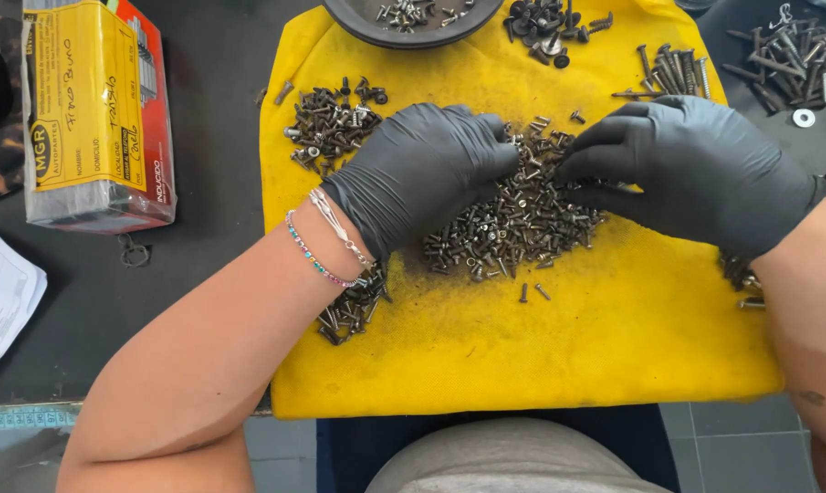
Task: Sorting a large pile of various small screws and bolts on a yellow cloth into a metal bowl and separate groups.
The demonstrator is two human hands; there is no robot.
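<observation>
Two gloved hands picking through a heap of small screws on a yellow cloth

The left hand (427, 173) in a black glove lies palm down on the left edge of the big screw pile (513, 219) in the middle of the yellow cloth (541, 347), its fingers curled loosely over the screws, and whether they pinch any cannot be told; two bracelets (331, 242) sit on that wrist. The right hand (696, 169), also gloved, meets the pile from the other side with its fingertips drawn together on the screws at the top. Smaller sorted heaps lie around: one at upper left (326, 123), one under the left wrist (351, 312), long screws (670, 71) at upper right. A dark dish (363, 27) sits at the cloth's top edge, a yellow and red box (94, 110) on the table (212, 137) at left
</observation>
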